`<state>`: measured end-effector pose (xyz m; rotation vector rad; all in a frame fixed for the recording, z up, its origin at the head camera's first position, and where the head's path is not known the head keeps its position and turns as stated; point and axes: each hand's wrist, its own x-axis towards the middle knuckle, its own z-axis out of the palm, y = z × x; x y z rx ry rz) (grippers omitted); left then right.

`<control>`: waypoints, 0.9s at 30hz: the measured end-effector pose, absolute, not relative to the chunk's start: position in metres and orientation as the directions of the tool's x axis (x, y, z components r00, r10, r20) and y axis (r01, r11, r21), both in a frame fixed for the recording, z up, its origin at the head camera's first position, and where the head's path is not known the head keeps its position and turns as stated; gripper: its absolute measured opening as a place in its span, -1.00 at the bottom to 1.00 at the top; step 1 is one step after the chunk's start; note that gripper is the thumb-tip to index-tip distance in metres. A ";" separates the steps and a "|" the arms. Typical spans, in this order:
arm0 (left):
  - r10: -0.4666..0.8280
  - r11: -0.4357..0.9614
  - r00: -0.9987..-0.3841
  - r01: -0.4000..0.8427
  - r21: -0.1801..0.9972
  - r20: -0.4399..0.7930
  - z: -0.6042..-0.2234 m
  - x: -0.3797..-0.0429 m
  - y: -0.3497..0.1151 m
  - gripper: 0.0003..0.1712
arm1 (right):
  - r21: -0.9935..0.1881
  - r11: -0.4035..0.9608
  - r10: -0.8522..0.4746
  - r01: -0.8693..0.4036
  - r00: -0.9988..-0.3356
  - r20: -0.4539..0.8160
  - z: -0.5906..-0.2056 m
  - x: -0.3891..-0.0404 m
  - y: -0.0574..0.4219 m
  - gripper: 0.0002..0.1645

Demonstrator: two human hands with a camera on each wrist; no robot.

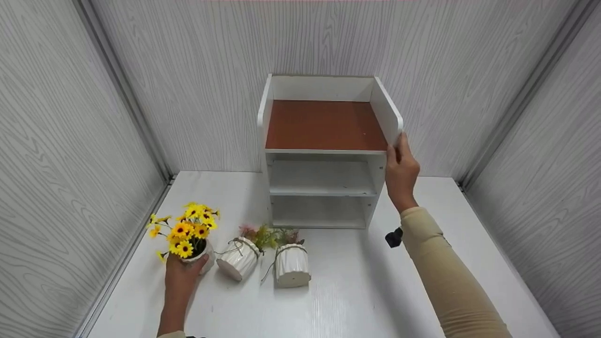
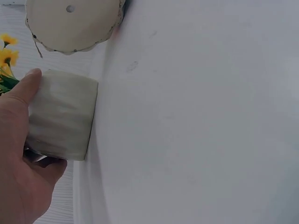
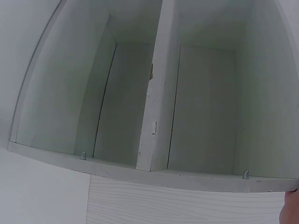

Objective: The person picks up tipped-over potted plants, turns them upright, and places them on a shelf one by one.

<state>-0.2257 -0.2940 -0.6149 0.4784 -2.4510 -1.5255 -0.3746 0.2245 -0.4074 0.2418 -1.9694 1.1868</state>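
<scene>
Three white pots are on the near side of one white shelf unit, which has one brown top and two open compartments below it. At the far left of the three, the flower pot with yellow flowers is roughly upright; the left hand grasps it, thumb and fingers curled around its sides. To its right, two pots lie on their sides on the tabletop: the middle pot, tilted askew, and the right pot, its base facing near. Both have twine around them and their plants point far. The right hand grips the near edge of the shelf unit's right side panel, fingers closed about it.
</scene>
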 end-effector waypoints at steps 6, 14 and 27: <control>-0.388 0.400 -0.922 -0.177 0.899 -0.009 -0.611 -0.224 -0.294 0.25 | -0.653 0.540 0.232 -0.531 -0.652 0.722 -0.407 -0.375 0.224 -0.34; -0.430 0.362 -0.901 -0.227 0.904 -0.054 -0.596 -0.222 -0.294 0.35 | -0.662 0.533 0.224 -0.526 -0.667 0.710 -0.407 -0.375 0.225 -0.33; -0.450 0.345 -0.889 -0.087 0.934 0.084 -0.537 -0.213 -0.276 0.25 | -0.686 0.512 0.237 -0.517 -0.683 0.691 -0.407 -0.375 0.226 -0.33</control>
